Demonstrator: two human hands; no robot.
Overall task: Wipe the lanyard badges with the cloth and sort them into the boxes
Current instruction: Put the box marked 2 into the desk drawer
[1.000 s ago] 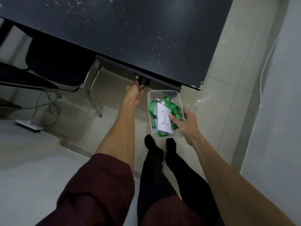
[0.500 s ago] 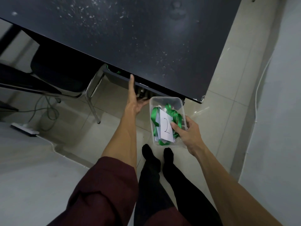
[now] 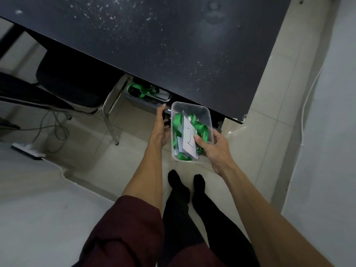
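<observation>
**A:** Where is the box relative to the hands?

**B:** The clear plastic box [image 3: 204, 110] is in the right hand [image 3: 215, 151]. The thumb reaches over the near right rim and presses down on the paper label [image 3: 187, 139] inside, while the fingers curl round the right wall from outside. The left hand [image 3: 160, 130] is just beside the box's left wall. Its fingers are straight and point away from the person, with the tips at the front edge of the open drawer [image 3: 138, 101].

**A:** Does the left hand hold anything?

**B:** No, it only touches the drawer front.

**A:** How many of each thing are there?

**B:** One box is held. A second clear container [image 3: 163, 96] sits in the drawer beyond the left fingertips, with a green lanyard [image 3: 137, 89] in it. There is one label, marked "2". The green lanyards [image 3: 177, 124] in the held box are a tangle, so I cannot count them. The badges under the label are mostly hidden, so I cannot count those either.

**A:** Which way does the box point?

**B:** Its long axis runs from the right wrist away toward the edge of the black desk [image 3: 154, 45], and it leans a little to the right at the far end. The far short end lies just under the desk edge, and the near short end sits above the person's two black-socked feet [image 3: 179, 187]. The label lies along the same axis, with the top of the "2" at the far end.
</observation>
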